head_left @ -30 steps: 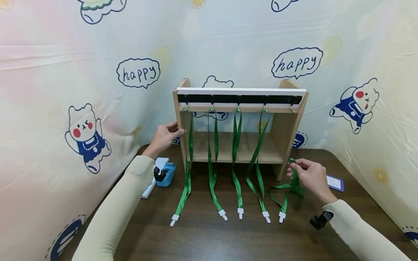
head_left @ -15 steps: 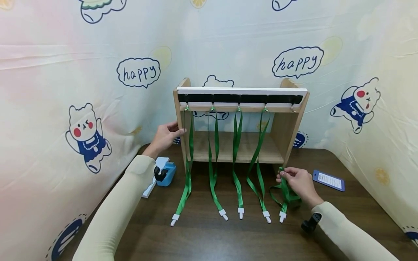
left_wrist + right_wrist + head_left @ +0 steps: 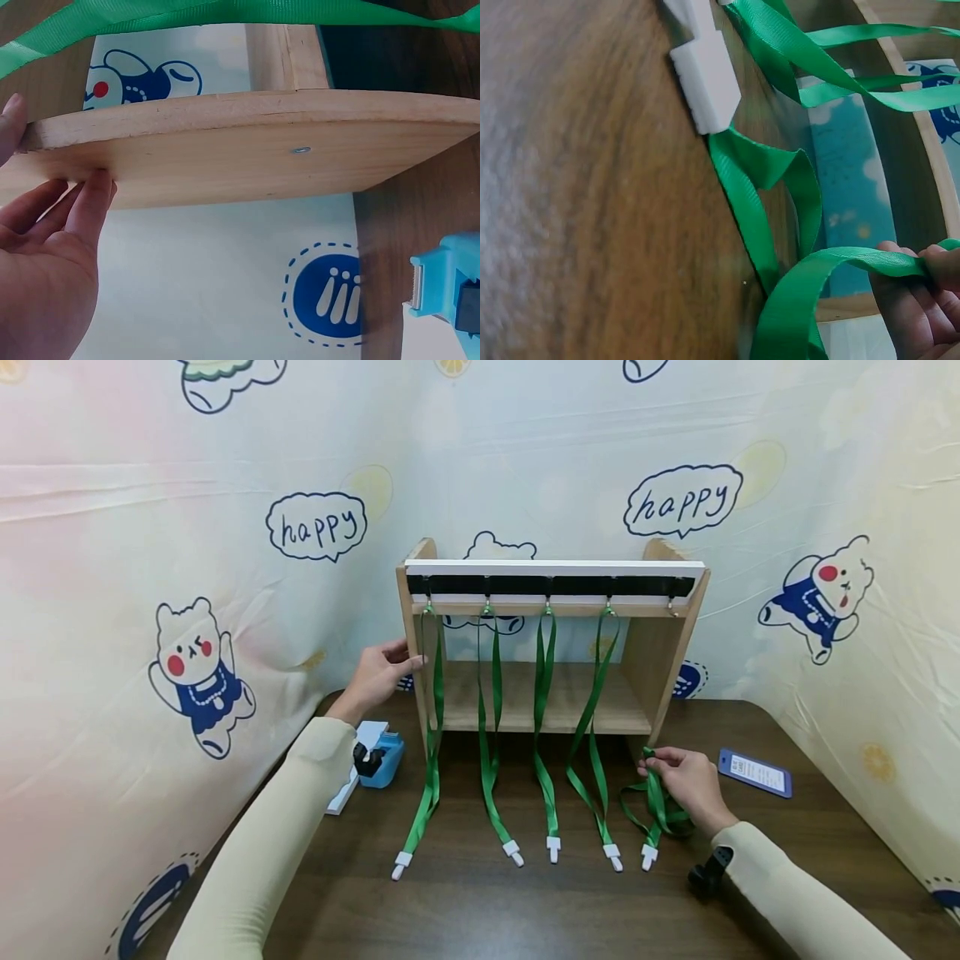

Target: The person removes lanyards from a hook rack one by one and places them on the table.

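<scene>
A small wooden rack (image 3: 660,652) stands on the dark table (image 3: 480,902), with a black hook strip (image 3: 551,586) across its top. Several green lanyards (image 3: 542,727) hang from the hooks, their white clips on the tabletop. My left hand (image 3: 378,677) rests with straight fingers (image 3: 90,202) against the rack's left side panel (image 3: 247,150). My right hand (image 3: 684,778) pinches a loose green lanyard (image 3: 654,806) low by the rack's right foot; its strap (image 3: 795,300) loops over the table and its white clip (image 3: 705,79) lies flat. The rightmost hook (image 3: 672,607) is bare.
A blue tape dispenser (image 3: 377,758) sits left of the rack, and shows at the edge of the left wrist view as the blue dispenser (image 3: 450,289). A blue card holder (image 3: 755,772) lies at the right. Printed cloth walls (image 3: 187,568) close in the table on three sides.
My right hand, holding the loose lanyard, moved left and down toward the rack's right foot, uncovering the card holder. The left hand has stayed on the rack.
</scene>
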Tool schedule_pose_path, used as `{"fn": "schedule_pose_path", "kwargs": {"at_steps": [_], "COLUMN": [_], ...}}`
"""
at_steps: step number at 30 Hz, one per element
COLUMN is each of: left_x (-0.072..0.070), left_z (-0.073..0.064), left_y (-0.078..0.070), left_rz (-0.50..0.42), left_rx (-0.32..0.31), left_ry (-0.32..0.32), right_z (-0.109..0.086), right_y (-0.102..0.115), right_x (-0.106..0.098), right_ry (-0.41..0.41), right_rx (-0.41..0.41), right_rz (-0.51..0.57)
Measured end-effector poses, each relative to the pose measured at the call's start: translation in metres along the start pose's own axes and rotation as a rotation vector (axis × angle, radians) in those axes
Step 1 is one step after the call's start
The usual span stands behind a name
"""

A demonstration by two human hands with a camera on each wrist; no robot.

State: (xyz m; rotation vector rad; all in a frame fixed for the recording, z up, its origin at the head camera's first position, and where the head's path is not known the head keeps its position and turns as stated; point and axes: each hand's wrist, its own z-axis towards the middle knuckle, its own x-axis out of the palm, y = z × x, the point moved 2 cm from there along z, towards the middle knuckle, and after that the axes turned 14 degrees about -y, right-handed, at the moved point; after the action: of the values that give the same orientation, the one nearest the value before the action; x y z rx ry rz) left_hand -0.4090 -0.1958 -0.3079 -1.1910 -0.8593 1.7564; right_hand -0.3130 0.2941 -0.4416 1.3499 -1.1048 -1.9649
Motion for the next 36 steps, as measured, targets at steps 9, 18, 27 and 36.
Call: {"fn": "schedule_pose_path", "kwargs": {"at_steps": [9, 18, 27, 36], "left_x": [-0.003, -0.001, 0.001, 0.001], "left_z": [0.000, -0.001, 0.001, 0.002], "left_y": [0.003, 0.003, 0.003, 0.002], "left_rz": [0.005, 0.028, 0.021, 0.021], "left_rx": [-0.005, 0.010, 0.012, 0.026], "left_ry": [-0.003, -0.005, -0.008, -0.005], "right_z": [0.002, 0.002, 0.002, 0.005], "right_y": [-0.010, -0.018, -0.020, -0.018], "right_x": [0.007, 0.008, 0.009, 0.008], "right_ry": [-0.010, -0.043, -0.041, -0.060], "right_rx": [-0.006, -0.026, -0.036, -0.072], "right_rz": [-0.044, -0.081, -0.126, -0.194]}}
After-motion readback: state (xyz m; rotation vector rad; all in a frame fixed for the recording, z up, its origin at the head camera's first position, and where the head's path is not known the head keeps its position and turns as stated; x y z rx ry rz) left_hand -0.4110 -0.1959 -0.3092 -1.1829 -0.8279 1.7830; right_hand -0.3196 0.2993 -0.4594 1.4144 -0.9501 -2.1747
